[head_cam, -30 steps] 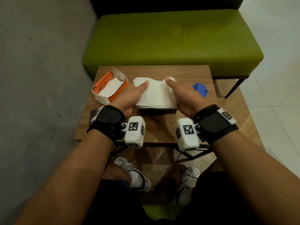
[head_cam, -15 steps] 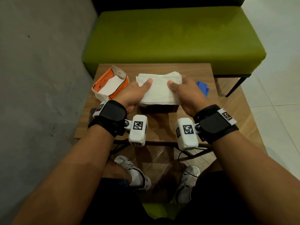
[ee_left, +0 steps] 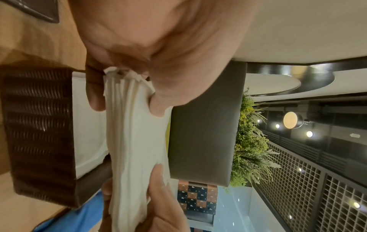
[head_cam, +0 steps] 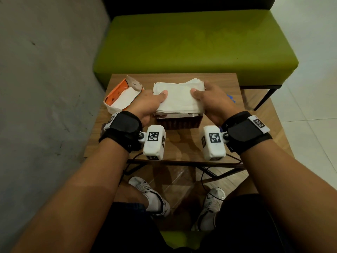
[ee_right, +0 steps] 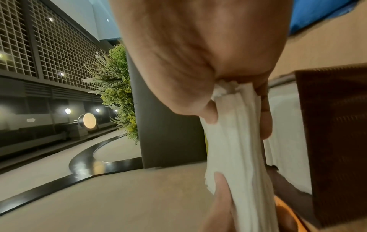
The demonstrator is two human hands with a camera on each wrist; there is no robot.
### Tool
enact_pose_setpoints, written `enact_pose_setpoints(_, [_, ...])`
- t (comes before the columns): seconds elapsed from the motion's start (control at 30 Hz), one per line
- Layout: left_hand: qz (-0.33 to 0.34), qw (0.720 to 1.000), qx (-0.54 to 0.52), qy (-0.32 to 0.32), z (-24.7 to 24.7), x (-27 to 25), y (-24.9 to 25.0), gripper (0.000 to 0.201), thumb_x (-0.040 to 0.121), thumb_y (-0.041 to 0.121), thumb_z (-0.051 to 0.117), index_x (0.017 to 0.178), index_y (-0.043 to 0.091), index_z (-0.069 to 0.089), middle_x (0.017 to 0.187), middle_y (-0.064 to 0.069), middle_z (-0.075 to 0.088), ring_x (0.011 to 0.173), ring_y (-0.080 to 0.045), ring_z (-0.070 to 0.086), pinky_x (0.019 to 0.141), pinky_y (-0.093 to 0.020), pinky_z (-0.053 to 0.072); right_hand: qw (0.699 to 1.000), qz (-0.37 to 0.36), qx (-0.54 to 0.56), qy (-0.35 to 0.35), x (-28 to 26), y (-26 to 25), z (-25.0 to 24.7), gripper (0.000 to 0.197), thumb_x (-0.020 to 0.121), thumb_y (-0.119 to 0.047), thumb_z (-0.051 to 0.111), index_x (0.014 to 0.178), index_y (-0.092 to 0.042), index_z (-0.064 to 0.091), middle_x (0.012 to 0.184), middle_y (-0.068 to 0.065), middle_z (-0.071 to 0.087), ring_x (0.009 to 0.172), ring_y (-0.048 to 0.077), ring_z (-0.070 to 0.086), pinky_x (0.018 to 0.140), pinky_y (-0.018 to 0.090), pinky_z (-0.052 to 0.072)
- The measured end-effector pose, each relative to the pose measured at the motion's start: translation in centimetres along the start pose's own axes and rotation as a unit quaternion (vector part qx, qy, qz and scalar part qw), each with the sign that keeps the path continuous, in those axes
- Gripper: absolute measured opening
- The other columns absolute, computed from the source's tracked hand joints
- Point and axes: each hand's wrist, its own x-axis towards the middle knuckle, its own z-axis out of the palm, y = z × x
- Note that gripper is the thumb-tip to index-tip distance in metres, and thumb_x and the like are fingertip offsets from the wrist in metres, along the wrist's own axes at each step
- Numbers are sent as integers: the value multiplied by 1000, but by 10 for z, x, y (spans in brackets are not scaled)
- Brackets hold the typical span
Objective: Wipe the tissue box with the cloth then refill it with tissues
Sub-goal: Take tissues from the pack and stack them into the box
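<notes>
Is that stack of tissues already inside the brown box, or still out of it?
Still out. Both hands, left and right, hold the tissue stack above the brown box, whose open top shows beneath it in the wrist views.

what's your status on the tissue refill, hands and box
Left hand and right hand each grip an end of the tissue stack. Stack held just above the open brown tissue box, not yet in. Nothing blocking the box.
</notes>
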Motion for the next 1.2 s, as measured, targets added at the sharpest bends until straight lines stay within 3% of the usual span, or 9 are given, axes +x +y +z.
enact_pose_setpoints(0.13, [5,997,43,56,-2,14,-1,16,98,20,79,94,10,66,106,-14,80,75,-19,78,65,-35,65,995,-3,-102,17,14,-11,-3,36,104,-3,61,140,-6,52,128,13,66,116,29,69,100,45,59])
enact_pose_setpoints(0.27, [7,986,130,102,0,31,-3,31,85,26,92,82,10,65,100,-15,80,92,-31,79,85,-52,66,952,-29,-298,70,29,-7,2,42,99,-13,71,137,-9,54,130,14,64,117,32,64,101,48,57])
enact_pose_setpoints(0.4, [27,952,274,135,3,38,0,41,84,37,90,103,4,76,111,-14,78,107,-33,73,94,-44,62,901,-60,-421,91,39,-5,6,42,98,-18,73,135,-6,59,135,16,63,125,33,60,101,41,51])
enact_pose_setpoints(0.5, [30,936,326,129,3,43,-1,35,86,35,89,101,6,76,114,-12,78,110,-31,72,89,-35,58,880,-77,-458,92,43,-2,5,38,97,-16,73,130,-5,60,131,17,65,121,35,61,90,40,48])
enact_pose_setpoints(0.6, [27,917,377,129,3,47,-4,46,85,38,89,110,2,75,117,-15,77,111,-34,71,81,-34,52,862,-92,-489,98,45,2,4,30,95,-15,71,122,-6,61,122,17,67,114,36,63,84,39,50])
enact_pose_setpoints(0.73, [34,896,427,116,3,49,-8,39,86,40,88,98,8,71,111,-15,74,101,-35,69,74,-36,47,835,-108,-531,92,44,6,6,26,95,-15,69,117,-7,59,116,18,67,105,39,63,85,48,56])
enact_pose_setpoints(0.87, [60,877,457,137,3,46,-15,51,83,40,89,115,9,65,129,-16,61,108,-37,64,85,-41,54,810,-143,-562,88,45,13,7,26,94,-14,67,117,-7,57,117,19,64,108,41,60,77,43,48])
enact_pose_setpoints(1.03, [172,871,448,104,-6,40,-30,37,83,31,90,114,27,70,133,-7,44,126,-31,48,103,-39,46,837,-205,-487,140,40,14,-3,40,91,-22,79,125,-15,61,129,15,54,121,35,51,92,38,41])
enact_pose_setpoints(1.2, [136,811,566,60,-8,39,-26,59,87,47,85,142,42,66,152,-8,42,142,-37,39,120,-48,37,753,-119,-647,20,31,12,-10,56,85,-39,84,139,-37,66,146,14,50,137,41,41,111,50,39])
